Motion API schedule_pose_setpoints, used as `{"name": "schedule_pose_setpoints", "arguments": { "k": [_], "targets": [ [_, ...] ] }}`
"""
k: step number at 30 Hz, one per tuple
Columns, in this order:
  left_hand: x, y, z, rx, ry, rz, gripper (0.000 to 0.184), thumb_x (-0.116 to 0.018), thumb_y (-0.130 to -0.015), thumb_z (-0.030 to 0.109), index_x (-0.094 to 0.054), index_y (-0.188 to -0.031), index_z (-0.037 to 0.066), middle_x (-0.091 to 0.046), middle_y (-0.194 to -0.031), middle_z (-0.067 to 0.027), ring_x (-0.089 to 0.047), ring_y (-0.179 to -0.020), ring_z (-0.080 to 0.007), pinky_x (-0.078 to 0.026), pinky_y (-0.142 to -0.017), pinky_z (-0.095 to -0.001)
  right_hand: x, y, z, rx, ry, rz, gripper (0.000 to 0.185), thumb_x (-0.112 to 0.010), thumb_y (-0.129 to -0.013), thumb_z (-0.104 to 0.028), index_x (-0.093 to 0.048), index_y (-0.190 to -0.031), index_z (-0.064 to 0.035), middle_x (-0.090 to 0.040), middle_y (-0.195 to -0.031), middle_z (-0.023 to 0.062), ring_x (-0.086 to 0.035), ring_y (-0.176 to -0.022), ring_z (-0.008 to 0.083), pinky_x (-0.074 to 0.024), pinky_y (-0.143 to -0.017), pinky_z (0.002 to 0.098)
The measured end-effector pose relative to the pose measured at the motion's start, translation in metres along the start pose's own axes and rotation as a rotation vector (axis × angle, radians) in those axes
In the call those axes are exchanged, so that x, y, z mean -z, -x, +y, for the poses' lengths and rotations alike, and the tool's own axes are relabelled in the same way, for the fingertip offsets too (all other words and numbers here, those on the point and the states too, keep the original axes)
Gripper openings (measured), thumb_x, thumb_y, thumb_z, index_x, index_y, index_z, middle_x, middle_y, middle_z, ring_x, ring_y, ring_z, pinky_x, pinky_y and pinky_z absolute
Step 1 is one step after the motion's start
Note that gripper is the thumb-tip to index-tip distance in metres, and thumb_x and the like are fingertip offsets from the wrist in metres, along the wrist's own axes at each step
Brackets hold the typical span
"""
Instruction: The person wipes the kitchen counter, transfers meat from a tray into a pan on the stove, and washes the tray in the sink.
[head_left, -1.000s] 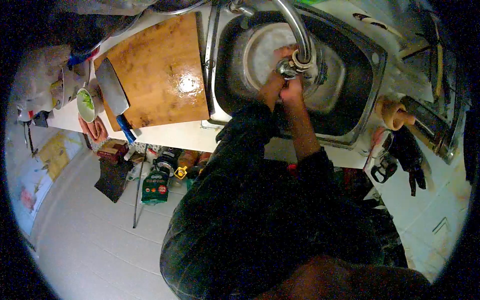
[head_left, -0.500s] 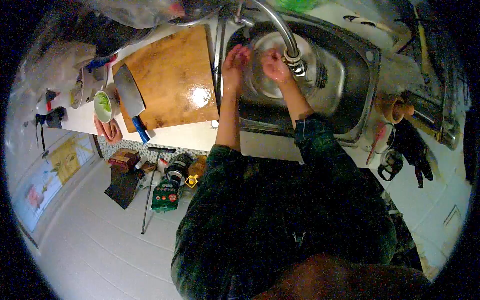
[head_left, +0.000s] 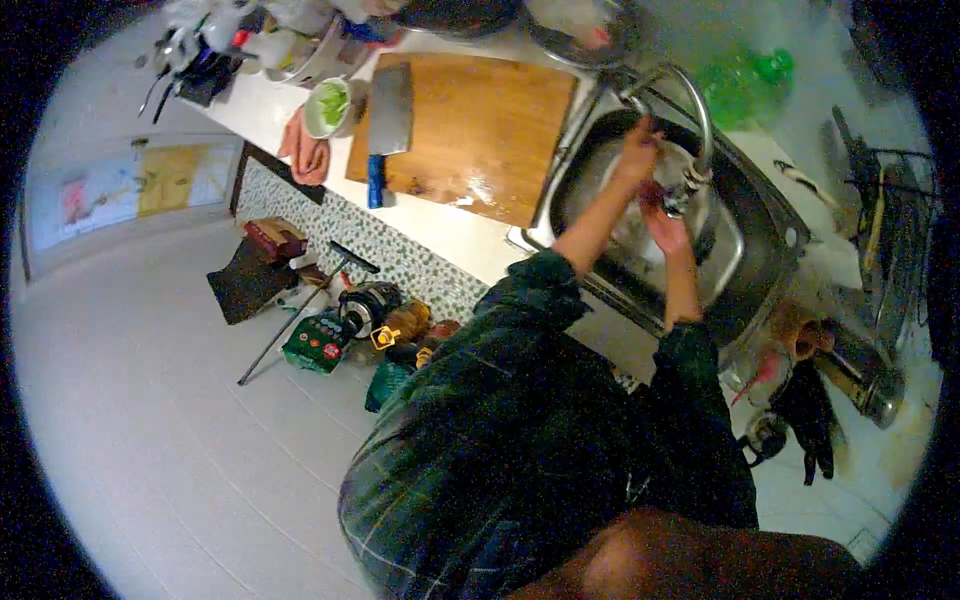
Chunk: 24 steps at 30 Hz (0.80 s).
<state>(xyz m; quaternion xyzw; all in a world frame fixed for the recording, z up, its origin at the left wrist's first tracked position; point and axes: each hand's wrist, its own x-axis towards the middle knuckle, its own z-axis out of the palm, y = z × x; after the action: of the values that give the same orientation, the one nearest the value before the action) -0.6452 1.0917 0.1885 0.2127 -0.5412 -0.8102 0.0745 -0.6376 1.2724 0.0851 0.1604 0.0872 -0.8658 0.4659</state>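
My left hand [head_left: 638,160] is over the far left part of the sink, close to the base of the curved metal faucet [head_left: 705,115]. Its fingers are smeared by motion, so I cannot tell whether they touch the faucet. Just below it, my right hand [head_left: 668,228] is beside the faucet's spout, with loosely spread fingers partly in shadow and nothing visible in it. Beneath both hands, a round, shiny basin [head_left: 622,240] sits in the dark metal sink [head_left: 745,305].
Left of the sink, a wet wooden cutting board [head_left: 480,125] carries a blue-handled cleaver [head_left: 390,110]. A bowl of cut greens [head_left: 328,108] and a pinkish cloth [head_left: 305,150] are beside it. Black gloves [head_left: 808,415] hang at the right. Bags and a long-handled squeegee [head_left: 310,315] are on the floor.
My view has turned, shifting the counter and sink in the picture. My hands, apart over the basin before, are now close together, the left one nearer the faucet's base.
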Motion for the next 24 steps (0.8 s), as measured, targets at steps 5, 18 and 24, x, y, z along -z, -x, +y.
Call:
{"name": "schedule_pose_setpoints", "arguments": {
  "k": [5,18,24],
  "targets": [
    [-0.016,-0.064,-0.009,-0.19,-0.785,-0.17,0.038,-0.052,-0.078,0.013,-0.047,-0.115,0.004,-0.056,-0.104,-0.0213,-0.056,-0.094,-0.0332,-0.047,-0.078,-0.0397,-0.048,0.064,0.009,0.119,1.088,0.768,0.038,-0.05,-0.089,-0.019,-0.045,-0.124,-0.0057,-0.05,-0.122,0.0094,-0.053,-0.103,0.0234,-0.0405,-0.094,0.0313],
    [0.405,0.336,0.109,0.341,-1.109,-0.031,0.04,-0.054,-0.08,0.02,-0.05,-0.118,0.008,-0.058,-0.101,-0.0215,-0.055,-0.091,-0.0384,-0.045,-0.079,-0.0457,-0.181,0.086,0.214,-0.175,2.353,-0.017,0.033,-0.05,-0.087,-0.025,-0.055,-0.111,-0.0013,-0.058,-0.108,0.0139,-0.053,-0.103,0.0291,-0.0421,-0.087,0.0374],
    [0.58,0.508,0.105,0.464,-1.013,0.3,0.04,-0.054,-0.083,0.024,-0.05,-0.117,0.004,-0.057,-0.103,-0.023,-0.054,-0.094,-0.039,-0.044,-0.079,-0.0457,-0.278,-0.068,0.469,-0.195,2.56,-0.754,0.035,-0.048,-0.088,-0.026,-0.051,-0.116,-0.0049,-0.054,-0.114,0.018,-0.05,-0.107,0.0331,-0.0392,-0.092,0.0394]
  ]
}}
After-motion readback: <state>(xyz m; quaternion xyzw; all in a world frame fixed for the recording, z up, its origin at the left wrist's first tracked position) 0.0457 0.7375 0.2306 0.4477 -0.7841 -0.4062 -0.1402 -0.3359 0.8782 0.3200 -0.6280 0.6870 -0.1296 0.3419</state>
